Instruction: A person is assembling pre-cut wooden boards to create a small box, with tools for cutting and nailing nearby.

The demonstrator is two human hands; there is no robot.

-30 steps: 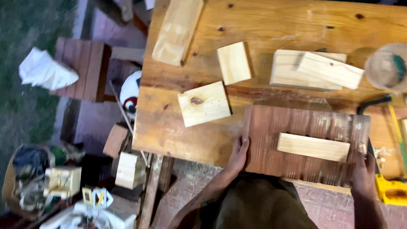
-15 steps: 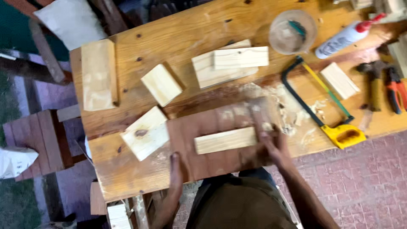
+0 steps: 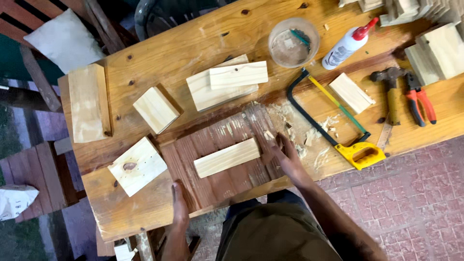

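A reddish-brown ribbed wooden board (image 3: 220, 159) is pinned flat between the left hand (image 3: 180, 205) and right hand (image 3: 280, 152), fingers spread, its long axis running hand to hand.

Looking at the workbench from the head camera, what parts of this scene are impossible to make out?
- Right hand: head view, fingers blurred; contact with the reddish board unclear.
- Left hand: on the board's near edge, fingertips not clear.
- Plastic cup: contents too small to identify.
- Wood pieces at top right: cut off by the frame edge.
- Board's underside: hidden.
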